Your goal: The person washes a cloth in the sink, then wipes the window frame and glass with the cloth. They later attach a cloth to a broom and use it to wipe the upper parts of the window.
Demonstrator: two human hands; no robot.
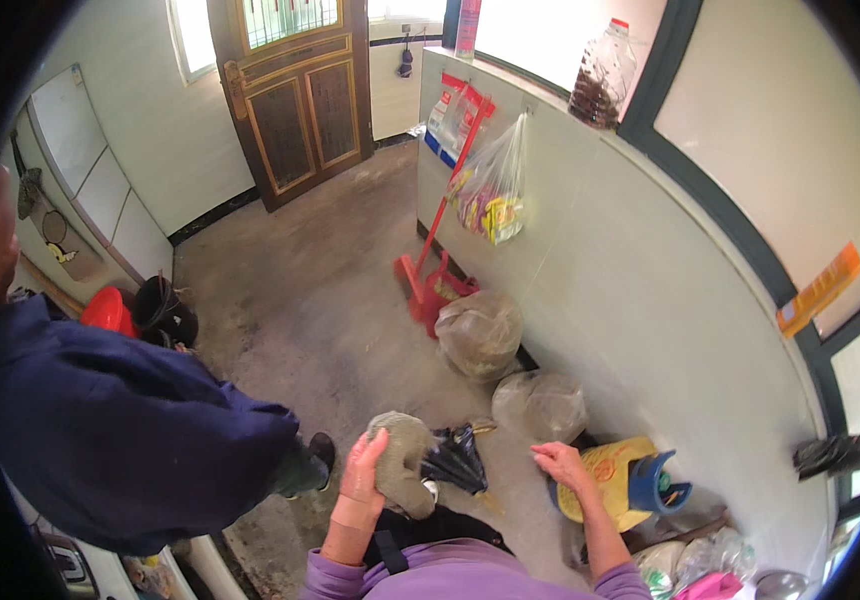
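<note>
My left hand point(361, 466) grips a bunched grey-brown cloth point(400, 450), perhaps a towel, in front of my body. The cloth bends over and hangs down towards my dark trousers. Out to the right, my right hand point(563, 463) shows no object in it; its fingers are bent and blurred. Below and beyond that hand stands a gas cylinder with a blue collar point(643, 480) and a yellow plastic bag point(601, 480) around it. A black plastic bag point(460, 457) lies on the floor just past the cloth.
A person in a dark blue jacket point(137, 435) stands close on my left. Filled clear plastic bags point(478, 334) sit along the right wall beside a red-handled broom point(437, 232). Black buckets point(167, 311) and a red basin point(108, 311) are at left. A brown door point(291, 112) stands ahead.
</note>
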